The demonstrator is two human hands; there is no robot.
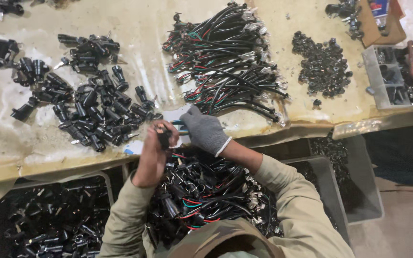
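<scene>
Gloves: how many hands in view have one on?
1. The right hand wears a grey knit glove, at the table edge. The left hand is bare, holding a small black part.

Bright overhead light, glare on table cover [20,138], hands slightly blurred.

Upper centre: you see a heap of wire harnesses [225,59], black with red and green leads.
Upper right: you have a pile of small black rings [322,67] beside a clear compartment box [394,79].
Lower left: your grey bin [48,222] holds black parts.
Lower right: a grey tub [359,186] stands near you.
</scene>
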